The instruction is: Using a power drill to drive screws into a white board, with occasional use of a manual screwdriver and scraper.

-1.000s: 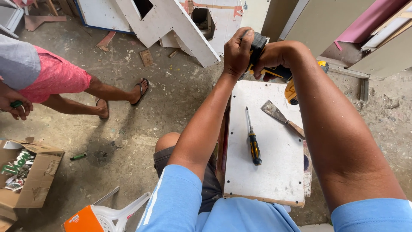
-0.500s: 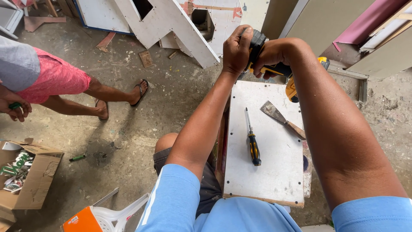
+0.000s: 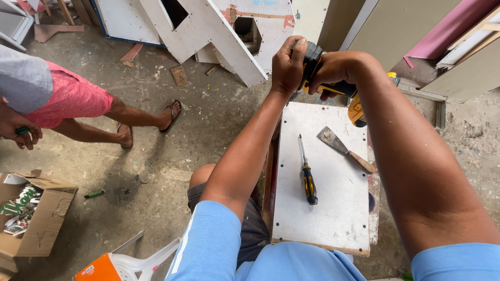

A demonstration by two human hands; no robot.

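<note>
We've got both hands up at the far end of the white board, wrapped round a yellow-and-black power drill. Left hand is closed over the black top/back of the drill, fingers curled tight, thumb side toward us. Right hand is closed round the drill's body just right of that, touching the left hand; the yellow part of the tool sticks out below & right of the right wrist. Bit end is hidden by the hands, so we can't tell what it meets.

Nearer to us than the grip, on the board: a screwdriver w/ black-and-yellow handle, tip pointing toward the hands, and right of it a putty knife w/ wooden handle, lying at a slant. The two are apart, not touching.

Well left of the grip, another person in pink shorts & sandals stands on the concrete floor. Far lower left, an open cardboard box.
</note>
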